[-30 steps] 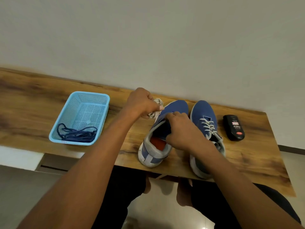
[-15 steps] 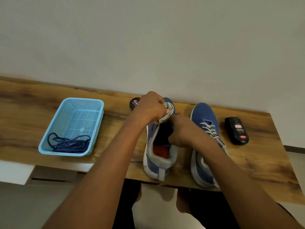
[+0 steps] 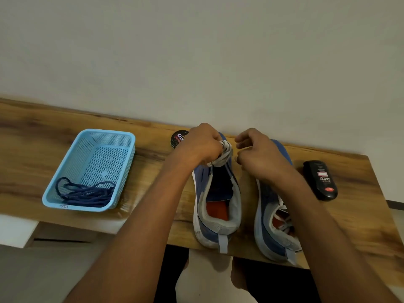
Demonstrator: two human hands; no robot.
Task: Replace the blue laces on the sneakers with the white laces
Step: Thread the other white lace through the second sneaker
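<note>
**A:** From the head camera, what could go wrong here?

**B:** The left hand [image 3: 200, 145] is curled round a bundled white lace [image 3: 224, 155], held over the toe end of the left sneaker [image 3: 215, 202]. My guess is the coil has to be undone before threading. Pulled from the wrong strand, it could knot, or spill in loops onto the wooden table [image 3: 32, 154] and snag the round polish tin [image 3: 178, 138] just behind that hand.

**A:** And the right hand?

**B:** The right hand [image 3: 259, 157] sits just beside the bundle with its fingers bent. A thin pale line seems to run between the fingertips, but I cannot tell whether it pinches a strand or holds nothing. If it grabs a loop and not an end, the coil may tighten.

**A:** Where are the task's things relative to the hands?

**B:** The white lace sticks out of the left fist toward the right hand, nearly touching it. The left sneaker lies below both hands, open, with no lace in it. The right sneaker [image 3: 273, 226] lies under the right forearm, with white lacing showing near its heel opening. The blue laces [image 3: 86, 193] lie heaped in the light blue basket [image 3: 65, 169], well apart to the left.

**A:** Anything else nearby?

**B:** A black polish applicator [image 3: 320, 180] lies beside the right sneaker, clear of the work.
</note>
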